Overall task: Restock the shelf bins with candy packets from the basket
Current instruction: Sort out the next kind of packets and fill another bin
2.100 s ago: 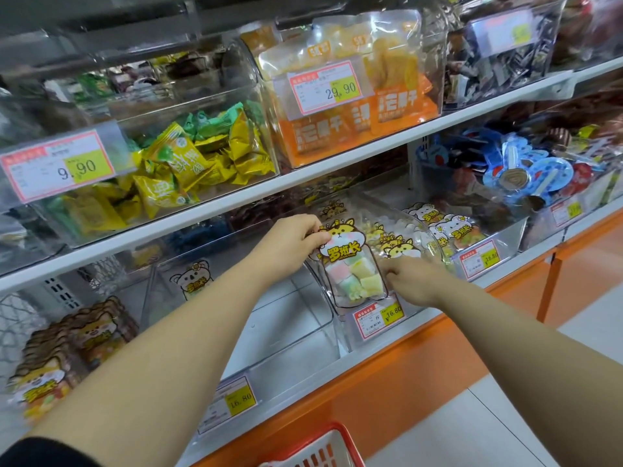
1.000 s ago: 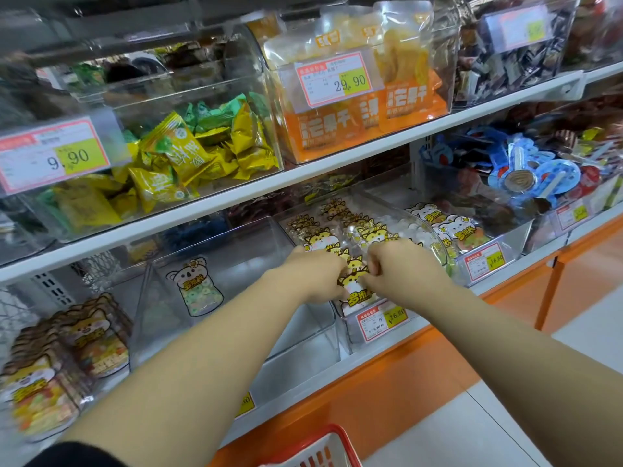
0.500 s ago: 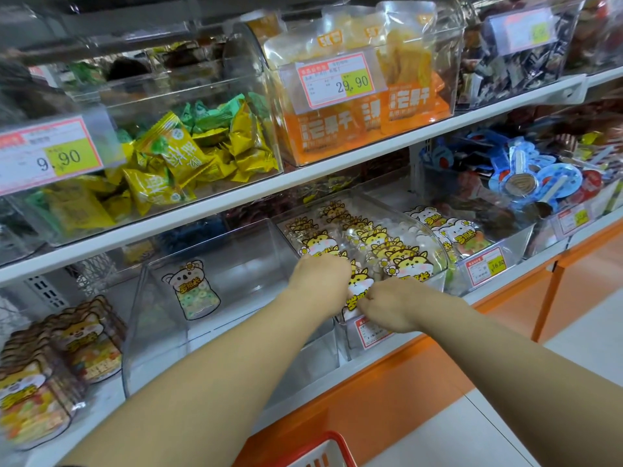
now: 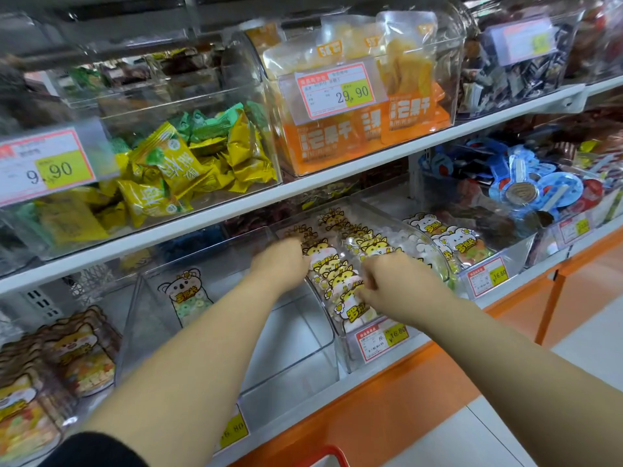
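Restock well along for the middle bin (image 4: 350,355): two rows of cat packets (image 4: 332,269) standing upright front to back, close to full. Looks like tidying or seating the front of the nearer row rather than fetching more. Left hand (image 4: 283,264) at the left edge of that row, touching the packets; fingers tucked behind the back of the hand and smeared by blur, so cannot tell whether apart, together or gripping. Right hand (image 4: 391,281) at the row's front, fingers curled in with tips on the packet tops, reads as a pinch on the cat packets, though blurred. Still to do, judging by the shelf: neighbouring bin (image 4: 300,352) just left nearly bare, only one koala packet (image 4: 183,294) leaning against its back wall. Basket (image 4: 332,451) down at the bottom edge, only a red rim showing, contents cut off, so no count of stock left. Price tag (image 4: 381,338) on the middle bin partly readable. Far-left bin cropped; back of the lower shelf dark and hard to make out.
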`<act>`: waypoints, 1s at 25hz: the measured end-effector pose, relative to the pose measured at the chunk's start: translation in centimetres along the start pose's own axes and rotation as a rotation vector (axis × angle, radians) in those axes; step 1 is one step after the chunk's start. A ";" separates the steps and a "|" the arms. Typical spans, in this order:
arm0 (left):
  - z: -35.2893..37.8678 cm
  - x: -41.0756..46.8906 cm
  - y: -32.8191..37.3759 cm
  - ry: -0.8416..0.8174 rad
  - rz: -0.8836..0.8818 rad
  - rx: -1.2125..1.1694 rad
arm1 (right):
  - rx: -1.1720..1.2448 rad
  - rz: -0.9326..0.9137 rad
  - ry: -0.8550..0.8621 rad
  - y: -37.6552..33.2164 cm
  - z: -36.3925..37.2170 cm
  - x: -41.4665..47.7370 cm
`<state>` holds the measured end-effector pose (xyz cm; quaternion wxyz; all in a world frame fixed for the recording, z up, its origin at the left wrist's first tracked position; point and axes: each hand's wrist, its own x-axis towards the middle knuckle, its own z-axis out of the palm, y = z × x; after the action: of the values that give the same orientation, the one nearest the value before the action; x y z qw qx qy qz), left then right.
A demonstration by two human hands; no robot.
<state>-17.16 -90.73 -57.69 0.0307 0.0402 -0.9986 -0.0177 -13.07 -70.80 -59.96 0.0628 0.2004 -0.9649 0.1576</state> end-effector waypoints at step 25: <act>0.9 4.1 3.7 -0.311 0.334 0.348 | -0.014 -0.022 -0.145 -0.1 1.8 0.6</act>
<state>-21.61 -87.38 -58.18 -0.1275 -0.1232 -0.9721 0.1536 -13.70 -71.74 -61.52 -0.0041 0.2216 -0.9657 0.1354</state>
